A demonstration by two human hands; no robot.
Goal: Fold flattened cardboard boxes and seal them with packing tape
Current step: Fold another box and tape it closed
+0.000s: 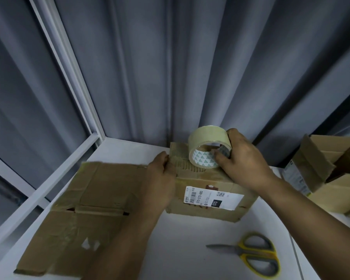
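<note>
A folded cardboard box with a white shipping label stands on the white table in front of me. My right hand grips a roll of packing tape held on edge over the box's top, fingers through its core. My left hand presses against the box's left top edge, fingers curled over it. A flattened cardboard box lies on the table to the left.
Yellow-handled scissors lie on the table at the front right. An open cardboard box stands at the right edge. Grey curtains hang behind the table, and a white window frame runs along the left.
</note>
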